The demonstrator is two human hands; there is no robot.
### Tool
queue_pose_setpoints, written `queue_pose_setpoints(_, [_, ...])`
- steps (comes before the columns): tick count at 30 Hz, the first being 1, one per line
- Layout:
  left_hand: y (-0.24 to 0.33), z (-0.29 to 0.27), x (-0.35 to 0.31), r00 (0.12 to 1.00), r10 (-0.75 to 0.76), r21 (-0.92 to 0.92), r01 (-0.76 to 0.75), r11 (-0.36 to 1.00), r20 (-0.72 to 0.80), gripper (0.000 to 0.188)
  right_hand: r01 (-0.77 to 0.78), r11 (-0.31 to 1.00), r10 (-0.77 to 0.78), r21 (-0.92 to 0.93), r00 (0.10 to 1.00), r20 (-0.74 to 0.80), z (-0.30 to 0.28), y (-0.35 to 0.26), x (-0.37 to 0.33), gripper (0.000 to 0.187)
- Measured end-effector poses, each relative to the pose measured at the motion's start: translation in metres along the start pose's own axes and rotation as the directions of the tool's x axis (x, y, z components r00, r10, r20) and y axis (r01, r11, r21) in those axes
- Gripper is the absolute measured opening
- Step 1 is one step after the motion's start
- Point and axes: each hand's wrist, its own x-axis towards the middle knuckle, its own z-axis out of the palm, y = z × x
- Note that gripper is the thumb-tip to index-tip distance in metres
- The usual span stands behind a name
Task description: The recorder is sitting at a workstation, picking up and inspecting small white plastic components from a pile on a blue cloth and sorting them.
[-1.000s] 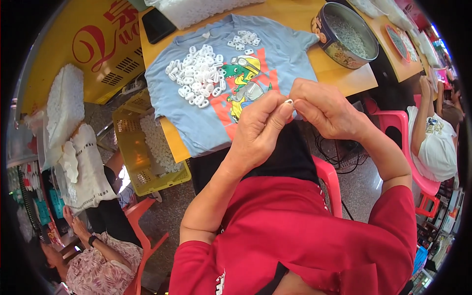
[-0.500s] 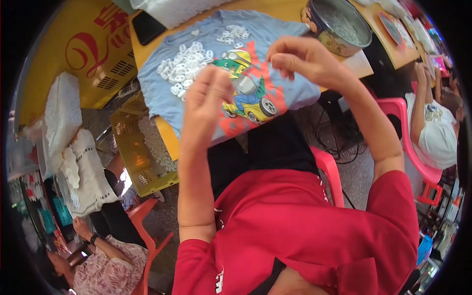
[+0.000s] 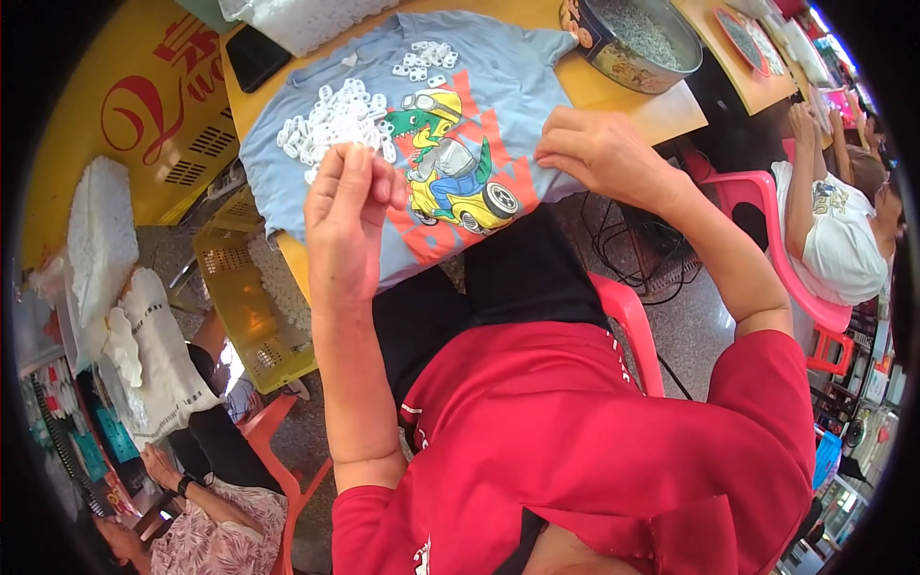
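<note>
left hand [image 3: 347, 216] grip pinches small white piece beside white pieces pile [image 3: 335, 120] | right hand [image 3: 599, 153] grip closed, contents unclear, on blue T-shirt [image 3: 316, 206] | counter [image 3: 661, 110]

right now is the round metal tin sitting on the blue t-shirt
No, the round metal tin sits on the bare yellow table, beside the blue t-shirt.

A light-blue T-shirt [image 3: 383, 125] with a cartoon print lies spread on the desk [image 3: 661, 105]. The left hand [image 3: 347, 220] hovers by a heap of small white plastic pieces [image 3: 335, 120]; the right hand [image 3: 599, 153] rests on the shirt's edge, near a round tin [image 3: 632, 38]
</note>
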Motion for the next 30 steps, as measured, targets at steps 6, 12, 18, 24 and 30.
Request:
queue_pose_setpoints(6, [-0.017, -0.011, -0.030, 0.988, 0.007, 0.424, -0.071, 0.903, 0.152, 0.022, -0.001, 0.999, -0.001, -0.053, 0.999, -0.034, 0.005, 0.000, -0.008, 0.013])
queue_pose_setpoints(12, [-0.012, -0.014, -0.041, 0.964, -0.086, 0.485, -0.048, 0.873, 0.250, 0.020, 0.025, 0.999, -0.026, -0.022, 1.000, -0.017, 0.000, -0.003, -0.004, 0.013])
queue_pose_setpoints(18, [-0.016, -0.021, -0.041, 0.938, -0.012, 0.609, -0.215, 0.763, 0.346, 0.015, 0.043, 0.995, -0.038, -0.095, 0.998, 0.047, -0.005, -0.006, -0.002, 0.014])
queue_pose_setpoints(24, [-0.012, -0.026, -0.040, 0.910, -0.018, 0.635, -0.274, 0.723, 0.413, 0.018, 0.075, 0.994, -0.072, -0.080, 0.997, 0.037, -0.005, -0.004, -0.004, 0.015])
queue_pose_setpoints(30, [-0.017, -0.028, -0.040, 0.925, 0.023, 0.576, -0.255, 0.777, 0.379, 0.014, 0.100, 0.995, -0.096, -0.032, 0.990, 0.106, -0.009, -0.007, 0.007, 0.016])
